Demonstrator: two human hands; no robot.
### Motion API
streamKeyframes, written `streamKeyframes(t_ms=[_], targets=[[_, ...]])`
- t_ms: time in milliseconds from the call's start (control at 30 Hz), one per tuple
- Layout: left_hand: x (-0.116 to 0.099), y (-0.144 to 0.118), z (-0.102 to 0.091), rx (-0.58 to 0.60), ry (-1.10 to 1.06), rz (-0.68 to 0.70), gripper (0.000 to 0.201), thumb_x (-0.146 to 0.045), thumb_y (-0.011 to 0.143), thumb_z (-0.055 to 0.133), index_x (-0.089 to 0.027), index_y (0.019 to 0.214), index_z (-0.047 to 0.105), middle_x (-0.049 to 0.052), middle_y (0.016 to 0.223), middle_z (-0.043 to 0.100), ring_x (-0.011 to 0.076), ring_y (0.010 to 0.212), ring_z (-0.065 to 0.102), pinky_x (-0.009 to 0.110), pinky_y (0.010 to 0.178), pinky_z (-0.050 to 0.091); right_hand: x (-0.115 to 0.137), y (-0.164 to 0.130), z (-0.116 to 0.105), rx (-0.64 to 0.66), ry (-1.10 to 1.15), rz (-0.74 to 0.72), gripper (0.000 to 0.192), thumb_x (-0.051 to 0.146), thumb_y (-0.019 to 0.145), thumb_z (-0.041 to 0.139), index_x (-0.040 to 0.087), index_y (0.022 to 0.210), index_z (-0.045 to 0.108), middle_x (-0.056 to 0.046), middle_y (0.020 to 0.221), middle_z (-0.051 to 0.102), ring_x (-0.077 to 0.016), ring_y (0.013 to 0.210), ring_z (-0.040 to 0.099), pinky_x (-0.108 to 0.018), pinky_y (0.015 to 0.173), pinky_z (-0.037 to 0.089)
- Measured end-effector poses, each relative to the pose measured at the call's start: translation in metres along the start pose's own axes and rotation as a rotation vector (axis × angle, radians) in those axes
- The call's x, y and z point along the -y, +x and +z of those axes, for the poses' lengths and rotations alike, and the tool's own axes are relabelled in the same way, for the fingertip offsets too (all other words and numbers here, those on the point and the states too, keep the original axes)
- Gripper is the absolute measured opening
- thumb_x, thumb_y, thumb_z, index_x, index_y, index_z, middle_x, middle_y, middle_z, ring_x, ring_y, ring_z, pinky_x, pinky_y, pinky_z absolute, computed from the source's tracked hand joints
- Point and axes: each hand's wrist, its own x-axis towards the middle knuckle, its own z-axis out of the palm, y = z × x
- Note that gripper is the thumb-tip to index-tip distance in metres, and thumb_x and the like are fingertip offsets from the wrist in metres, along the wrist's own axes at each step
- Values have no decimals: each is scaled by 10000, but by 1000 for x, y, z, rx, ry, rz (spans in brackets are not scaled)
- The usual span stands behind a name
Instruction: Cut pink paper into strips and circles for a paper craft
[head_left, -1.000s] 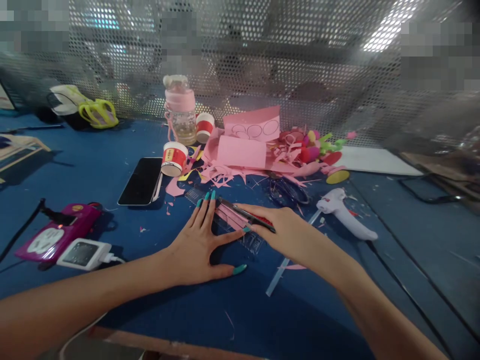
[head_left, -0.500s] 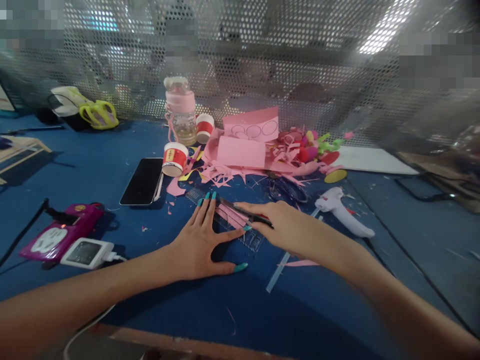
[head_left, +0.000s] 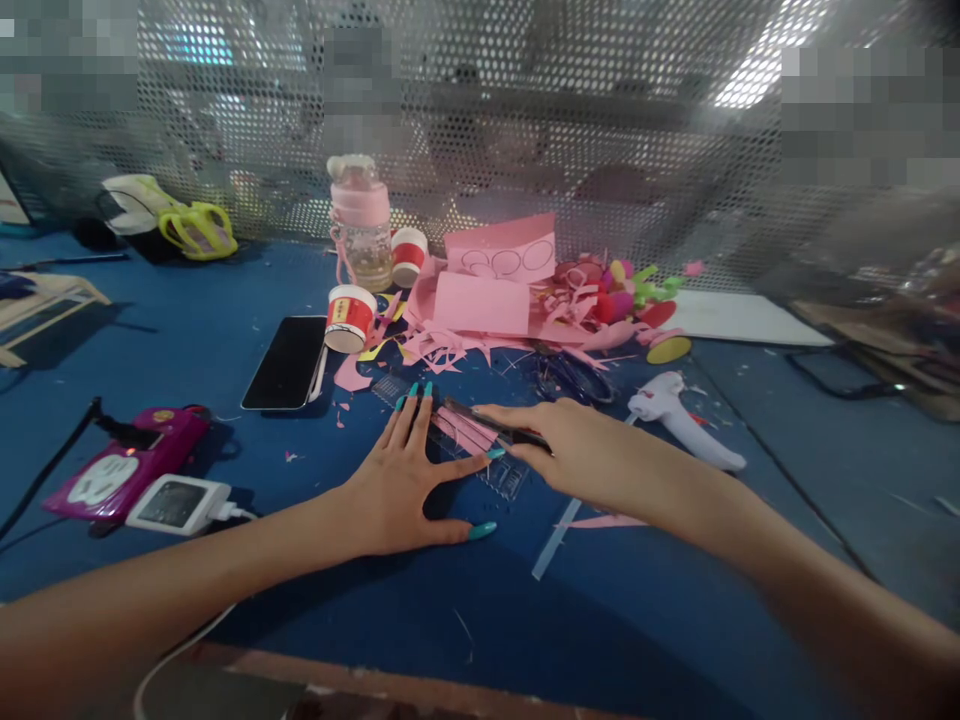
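Pressing ruler (head_left: 480,455), left hand (head_left: 401,480) flat; right hand (head_left: 574,450) grip clamps knife (head_left: 491,425), scissors (head_left: 574,380) probably behind.

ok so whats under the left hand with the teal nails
Under the spread left hand lies a clear plastic ruler over a pink paper strip, on the blue table. The palm hides the part beneath it.

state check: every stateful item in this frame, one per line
Black smartphone: screen dark, lying flat.
Red-and-white paper cup: tipped on its side.
Pink water bottle: upright, capped.
Left hand: flat, fingers spread.
Right hand: gripping dark utility knife.
White glue gun: lying down.
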Motion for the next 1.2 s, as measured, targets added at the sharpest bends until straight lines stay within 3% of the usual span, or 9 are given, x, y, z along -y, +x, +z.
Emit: streamKeyframes(t_ms=[400, 600, 1000, 1200], targets=[[-1, -1, 0, -10, 7, -1, 654, -691, 695, 490, -427, 1287, 407, -27, 1508, -114, 450, 1328, -2, 633, 1018, 158, 3, -11, -2, 53, -82, 95, 505, 163, 813, 494, 298, 1298, 460, -73, 922, 726, -206, 675, 681, -271, 588, 495], [0, -1, 0, -17, 3, 3, 645, -686, 696, 494, -438, 1285, 404, -29, 1503, -141, 464, 1322, 4, 640, 1008, 168, -1, -16, -3, 89, -95, 84, 501, 160, 838, 459, 315, 1313, 434, -71, 958, 717, -206, 702, 674, -267, 577, 485], [-3, -2, -3, -26, 18, 21, 646, -663, 705, 511, -402, 1289, 420, 0, 1512, -79, 450, 1328, 10, 631, 1013, 170, -1, -31, -1, 47, -214, 77, 522, 160, 822, 478, 295, 1323, 427, -53, 705, 713, -197, 564, 657, -234, 447, 428], [-4, -1, -4, -23, 15, 32, 623, -654, 716, 505, -428, 1288, 407, -4, 1504, -133, 462, 1323, 27, 642, 1003, 172, -8, -41, 10, -34, -179, 56, 500, 195, 821, 497, 302, 1307, 449, -37, 735, 717, -189, 603, 664, -242, 526, 469]])
